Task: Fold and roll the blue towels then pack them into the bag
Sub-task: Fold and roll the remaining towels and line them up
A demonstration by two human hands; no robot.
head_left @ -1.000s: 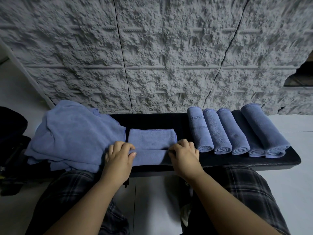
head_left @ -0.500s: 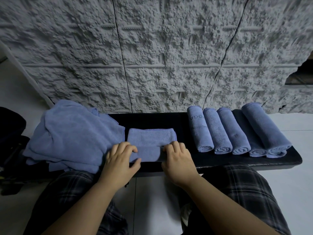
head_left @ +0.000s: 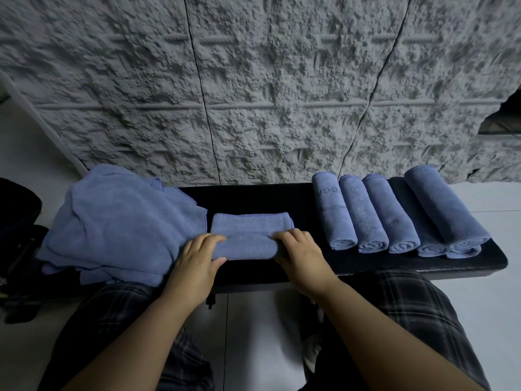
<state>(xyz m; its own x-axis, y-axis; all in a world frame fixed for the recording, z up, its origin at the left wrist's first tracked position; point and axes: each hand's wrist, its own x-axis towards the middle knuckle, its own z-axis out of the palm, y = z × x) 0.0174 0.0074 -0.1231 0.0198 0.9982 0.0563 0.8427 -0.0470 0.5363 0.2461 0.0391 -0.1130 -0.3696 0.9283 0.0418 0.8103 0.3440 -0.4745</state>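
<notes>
At the far left edge a dark shape (head_left: 17,221) sits beside the table; it may be the bag, but you cannot tell from here. Next to it lies your heap of unrolled blue towels (head_left: 118,221), piled loosely on the left end of the table (head_left: 352,263), close enough that you can draw the next one across without reaching far.

Your left hand (head_left: 197,258) is curled over the left end of the half-rolled towel (head_left: 251,235), the fingers (head_left: 208,239) wrapped over the top of the roll and the thumb tucked at its near side. Your right hand (head_left: 298,249) grips the right end the same way. Holding both ends at once looks meant to keep the roll even, so one side does not run ahead and cone. The towel lies in the middle of the table, its rolled part near you and a flat strip lying on the far side, so the roll is judged about half made and travelling away from you.

To the right, the finished rolls (head_left: 394,218) lie side by side, touching, their spiral ends facing you. The rightmost one rests partly on top of its neighbour. Parking them there keeps your working patch free and leaves them ready to gather.

No roll is packed yet, and the heap is large, so the task seems well short of done.
</notes>
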